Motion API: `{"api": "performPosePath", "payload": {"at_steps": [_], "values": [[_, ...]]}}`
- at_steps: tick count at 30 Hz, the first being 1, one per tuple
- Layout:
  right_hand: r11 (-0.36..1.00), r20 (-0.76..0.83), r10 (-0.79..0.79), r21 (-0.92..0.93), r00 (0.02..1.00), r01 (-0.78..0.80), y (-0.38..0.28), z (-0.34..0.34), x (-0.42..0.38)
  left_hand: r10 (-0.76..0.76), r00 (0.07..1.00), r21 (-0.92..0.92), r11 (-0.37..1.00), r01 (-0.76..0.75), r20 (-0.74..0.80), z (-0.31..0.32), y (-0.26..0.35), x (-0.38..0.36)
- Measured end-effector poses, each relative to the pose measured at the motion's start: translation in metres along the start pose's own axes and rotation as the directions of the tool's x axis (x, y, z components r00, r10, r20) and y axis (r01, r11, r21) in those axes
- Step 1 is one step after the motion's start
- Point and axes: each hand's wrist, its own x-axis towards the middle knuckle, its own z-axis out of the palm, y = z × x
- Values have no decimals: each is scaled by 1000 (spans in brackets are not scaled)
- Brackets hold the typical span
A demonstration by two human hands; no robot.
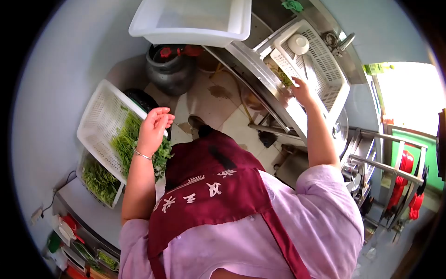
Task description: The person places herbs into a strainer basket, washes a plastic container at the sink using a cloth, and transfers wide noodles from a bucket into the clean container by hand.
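The hands are well apart: the left hand (155, 128), loosely open, hovers over leafy greens (123, 140) in a white basket (95, 123); the right hand (303, 91), grip unclear, is at another basket (320, 51), which holds a white bowl (298, 44).

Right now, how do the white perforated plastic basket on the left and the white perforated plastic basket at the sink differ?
The left basket holds green leafy stems; the sink basket holds a round white object. The left basket is nearer the left hand; the sink basket is nearer the right hand. Both are rectangular and perforated.
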Motion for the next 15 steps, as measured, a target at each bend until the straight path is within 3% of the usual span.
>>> {"api": "performPosePath", "payload": {"at_steps": [2, 3, 4, 6, 8, 10, 11, 12, 13, 14, 15], "values": [[990, -155, -133, -66, 979, 124, 56, 22, 23, -30, 1000, 37, 999, 30, -1, 2, 2, -2], [979, -125, -4, 201, 992, 29, 62, 21, 26, -26, 1000, 39, 999, 26, -6, 1, 1, -2], [957, -215, -69, 262, 974, 126, 54, 13, 22, -33, 999, 47, 998, 33, -3, -1, 0, -5], [976, -296, -153, 104, 943, 191, 16, -14, 8, -49, 999, 58, 997, 50, -8, -8, -4, -8], [959, -463, -248, 8, 851, 284, -18, -35, 0, -62, 997, 50, 997, 64, -41, -13, -8, -13], [946, -565, -261, 12, 782, 324, -50, -39, -12, -67, 994, 45, 996, 72, -88, -20, -13, -19], [953, -419, -295, -67, 859, 295, -10, -8, 18, -45, 994, 7, 999, 46, -103, -27, -22, -24], [980, -133, -70, -193, 989, 43, 30, 27, 32, -69, 991, 1, 998, 70, -113, -37, -26, -28], [957, -1, 72, 280, 997, -69, 31, 31, 32, -71, 987, 37, 996, 77, -141, -50, -27, -37], [958, -369, -157, 170, 916, 232, 24, 32, 30, -66, 980, 66, 995, 80, -188, -61, -28, -45], [976, -419, -215, -116, 882, 182, -7, 12, 23, -55, 952, 57, 995, 76, -300, -78, -31, -52]]}}
